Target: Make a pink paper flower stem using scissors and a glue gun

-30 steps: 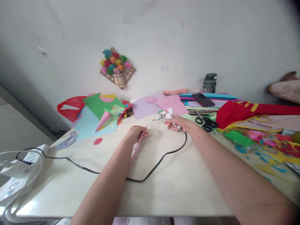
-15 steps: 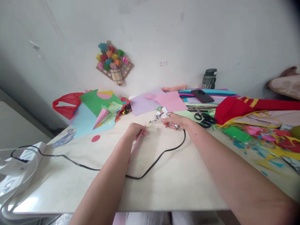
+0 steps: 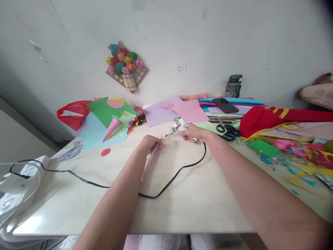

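My right hand is wrapped round a white glue gun, its nozzle aimed left. A thin pink strip is pinched in my left hand; its lower end hangs toward me over the table. At the strip's top end, a small pale yellow piece lies by my left fingertips, right at the nozzle. Whether nozzle and piece touch, I cannot tell. From the glue gun a black cord loops over the table and passes under my left forearm.
At left are a white power strip, a pink paper cone and a red paper circle. Scissors, a phone and a red cloth lie at right, near paper scraps. A bottle stands behind.
The view has shifted very slightly. Both hands keep nearly the same place, with the glue gun nozzle still at the strip's top end.
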A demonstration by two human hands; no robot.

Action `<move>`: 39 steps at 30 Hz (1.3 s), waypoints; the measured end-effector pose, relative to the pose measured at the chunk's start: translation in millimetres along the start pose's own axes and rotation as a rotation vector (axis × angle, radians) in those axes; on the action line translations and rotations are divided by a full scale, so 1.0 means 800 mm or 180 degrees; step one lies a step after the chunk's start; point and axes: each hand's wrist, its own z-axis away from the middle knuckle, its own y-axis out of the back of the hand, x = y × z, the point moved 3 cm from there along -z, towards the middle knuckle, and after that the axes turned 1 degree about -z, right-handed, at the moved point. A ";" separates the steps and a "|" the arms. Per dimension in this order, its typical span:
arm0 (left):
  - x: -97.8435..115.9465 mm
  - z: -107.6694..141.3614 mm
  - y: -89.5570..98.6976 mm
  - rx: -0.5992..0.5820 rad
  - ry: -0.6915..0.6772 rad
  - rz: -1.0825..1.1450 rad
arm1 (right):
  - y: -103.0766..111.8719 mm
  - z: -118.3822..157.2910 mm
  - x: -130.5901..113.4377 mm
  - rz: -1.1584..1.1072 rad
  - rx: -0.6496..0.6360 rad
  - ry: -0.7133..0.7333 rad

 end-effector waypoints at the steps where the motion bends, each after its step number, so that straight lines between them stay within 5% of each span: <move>1: 0.000 -0.001 0.000 -0.0016 0.0011 -0.0013 | 0.000 0.000 0.000 -0.0008 -0.0009 0.0014; 39: 0.007 -0.008 -0.004 -0.0298 0.0335 -0.0186 | 0.000 -0.003 0.005 -0.0034 0.0064 -0.0047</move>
